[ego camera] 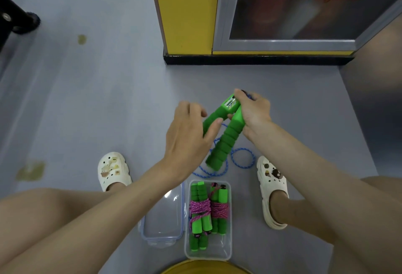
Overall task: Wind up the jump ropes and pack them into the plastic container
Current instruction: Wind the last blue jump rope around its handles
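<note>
Two green foam handles (226,136) of a jump rope are held together in a V above the floor. My right hand (253,113) grips their upper ends near the counter window. My left hand (188,130) curls around the left handle lower down. The blue-and-white rope (242,158) hangs from them and lies in loose loops on the floor. Below, a clear plastic container (228,249) holds two wound jump ropes with green handles and pink cord (201,207).
The container's clear lid (162,215) lies on the floor to its left. My feet in white clogs (113,170) (273,188) flank the ropes. A yellow cabinet (185,12) with a black base stands ahead. The grey floor has stains at left.
</note>
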The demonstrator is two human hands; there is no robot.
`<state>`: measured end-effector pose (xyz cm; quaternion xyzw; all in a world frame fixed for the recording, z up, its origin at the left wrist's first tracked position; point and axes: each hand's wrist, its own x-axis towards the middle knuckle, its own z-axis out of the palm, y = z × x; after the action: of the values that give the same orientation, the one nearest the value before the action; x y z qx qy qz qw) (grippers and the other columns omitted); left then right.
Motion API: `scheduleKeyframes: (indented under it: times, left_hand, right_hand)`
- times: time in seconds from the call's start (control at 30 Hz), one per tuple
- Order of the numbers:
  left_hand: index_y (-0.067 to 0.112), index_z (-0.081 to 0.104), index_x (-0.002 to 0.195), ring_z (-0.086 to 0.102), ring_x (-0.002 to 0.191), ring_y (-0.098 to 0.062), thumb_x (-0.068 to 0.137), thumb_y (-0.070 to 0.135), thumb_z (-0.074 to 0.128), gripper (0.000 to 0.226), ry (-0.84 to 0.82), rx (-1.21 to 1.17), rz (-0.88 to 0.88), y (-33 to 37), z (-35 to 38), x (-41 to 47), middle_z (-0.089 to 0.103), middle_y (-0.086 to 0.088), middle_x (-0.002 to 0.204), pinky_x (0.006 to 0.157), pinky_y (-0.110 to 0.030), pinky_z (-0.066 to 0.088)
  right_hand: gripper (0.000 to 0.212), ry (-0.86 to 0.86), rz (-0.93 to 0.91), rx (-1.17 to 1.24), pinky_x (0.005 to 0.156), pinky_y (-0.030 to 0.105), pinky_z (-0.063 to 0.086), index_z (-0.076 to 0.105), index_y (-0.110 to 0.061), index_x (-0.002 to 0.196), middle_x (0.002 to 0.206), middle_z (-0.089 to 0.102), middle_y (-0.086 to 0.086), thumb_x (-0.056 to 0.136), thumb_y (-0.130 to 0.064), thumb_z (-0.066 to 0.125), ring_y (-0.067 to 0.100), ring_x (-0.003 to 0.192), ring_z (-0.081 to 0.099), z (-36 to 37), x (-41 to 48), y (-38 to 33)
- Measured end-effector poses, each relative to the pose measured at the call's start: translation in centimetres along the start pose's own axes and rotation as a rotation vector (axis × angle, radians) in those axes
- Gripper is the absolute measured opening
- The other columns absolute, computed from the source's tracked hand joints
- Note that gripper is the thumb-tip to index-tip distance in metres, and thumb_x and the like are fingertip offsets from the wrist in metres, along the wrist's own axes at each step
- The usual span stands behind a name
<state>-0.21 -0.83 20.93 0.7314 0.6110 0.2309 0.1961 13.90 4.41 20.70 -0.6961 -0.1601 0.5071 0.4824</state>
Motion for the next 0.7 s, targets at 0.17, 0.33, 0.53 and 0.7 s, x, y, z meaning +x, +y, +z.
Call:
scheduleKeyframes:
  times: [0.17,0.33,0.53,0.7]
  left_hand:
    - [0.015,0.056,0.092,0.064,0.061,-0.015,0.088,0.054,0.056,0.039,-0.655,-0.360,-0.256,0.2,0.5,-1.3,0.064,0.001,0.074,0.060,-0.030,0.049]
    - [0.009,0.056,0.098,0.051,0.044,-0.014,0.089,0.014,0.064,0.012,-0.830,-0.986,-0.623,0.7,0.1,-1.0,0.057,-0.004,0.062,0.045,-0.021,0.044]
    - [0.009,0.051,0.079,0.041,0.035,-0.016,0.084,0.002,0.060,0.012,-0.683,-0.587,-0.593,-0.2,2.3,-1.2,0.049,-0.006,0.054,0.041,-0.019,0.036]
    - [0.017,0.053,0.072,0.061,0.060,-0.027,0.080,0.016,0.058,0.010,-0.450,-0.221,-0.418,0.0,3.9,-1.3,0.061,-0.004,0.065,0.059,-0.034,0.052]
  right_hand:
    - [0.020,0.072,0.048,0.115,0.045,0.027,0.049,0.051,-0.013,0.075,0.068,0.054,0.007,0.090,-0.018,0.063,0.018,0.049,0.054,-0.8,0.4,0.0]
    - [0.017,0.005,0.076,0.161,0.040,0.024,0.049,0.052,-0.010,0.079,0.070,0.054,0.010,0.091,-0.018,0.062,0.021,0.048,0.052,0.1,-0.3,0.2]
    - [0.013,-0.017,0.019,0.058,0.044,0.026,0.052,0.058,-0.008,0.087,0.076,0.059,0.010,0.089,-0.019,0.064,0.021,0.048,0.056,0.9,-0.9,2.2]
    - [0.018,0.031,0.018,0.078,0.044,0.027,0.052,0.056,-0.011,0.075,0.071,0.057,0.006,0.088,-0.018,0.065,0.021,0.050,0.057,0.9,-0.2,2.3]
